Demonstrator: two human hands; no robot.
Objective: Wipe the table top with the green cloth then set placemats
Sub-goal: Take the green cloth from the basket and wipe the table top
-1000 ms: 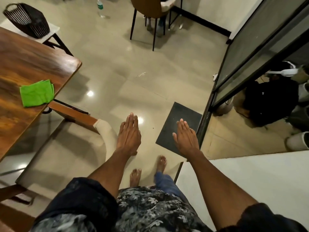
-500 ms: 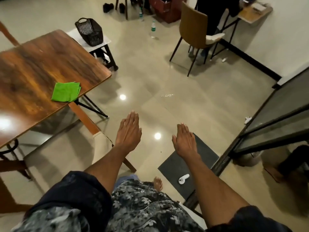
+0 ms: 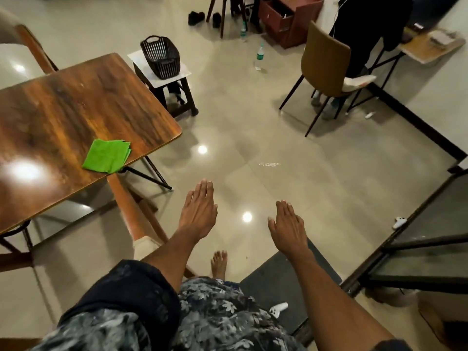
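Green cloth (image 3: 106, 159) lies folded at the wooden bench's (image 3: 63, 117) near edge, up and left of the left hand (image 3: 198, 211). Both hands, left and right hand (image 3: 288, 228), hover flat over the floor, fingers spread, each grip wide and holding nothing.

A folded green cloth (image 3: 107, 158) is seen on the brown table (image 3: 63, 117) at the left of the frame, near its edge. The left hand (image 3: 198, 211) and right hand (image 3: 288, 228) are held flat and empty over the shiny floor (image 3: 253, 127), low in the middle.
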